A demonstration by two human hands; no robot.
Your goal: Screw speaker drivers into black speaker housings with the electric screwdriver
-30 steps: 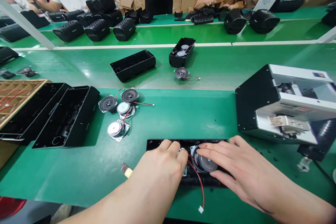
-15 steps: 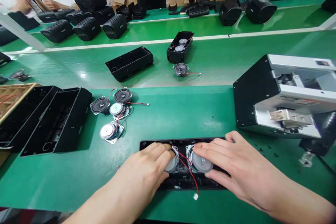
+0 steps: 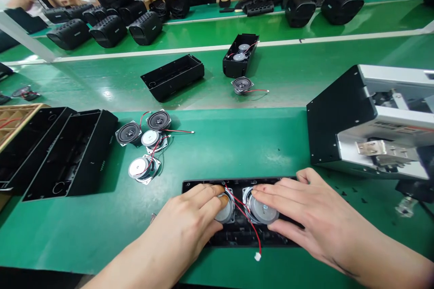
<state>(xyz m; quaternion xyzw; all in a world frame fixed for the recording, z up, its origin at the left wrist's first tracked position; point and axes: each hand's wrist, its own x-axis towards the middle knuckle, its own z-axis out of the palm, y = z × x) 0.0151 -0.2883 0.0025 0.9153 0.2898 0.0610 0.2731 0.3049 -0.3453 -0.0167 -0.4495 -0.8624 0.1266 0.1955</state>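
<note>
Two round speaker drivers lie magnet side up in a black speaker panel (image 3: 233, 237) on the green bench. My left hand (image 3: 195, 212) has its fingers curled around the left speaker driver (image 3: 226, 211), covering much of it. Around the right speaker driver (image 3: 262, 210), the thumb and fingers of my right hand (image 3: 298, 212) are closed. Red wires (image 3: 252, 223) cross between the drivers, and a white connector (image 3: 257, 256) hangs past the panel's near edge.
Several loose speaker drivers (image 3: 149, 137) lie to the left, beside black speaker housings (image 3: 101, 153). A grey-and-black machine (image 3: 342, 122) stands at right, with small screws (image 3: 354, 189) near it. Farther back are an open housing (image 3: 174, 79), finished speakers (image 3: 108, 31) and co-workers.
Both hands keep their grip on the two drivers in the panel. The view has shifted slightly. Across the bench, a co-worker's hands have moved.
</note>
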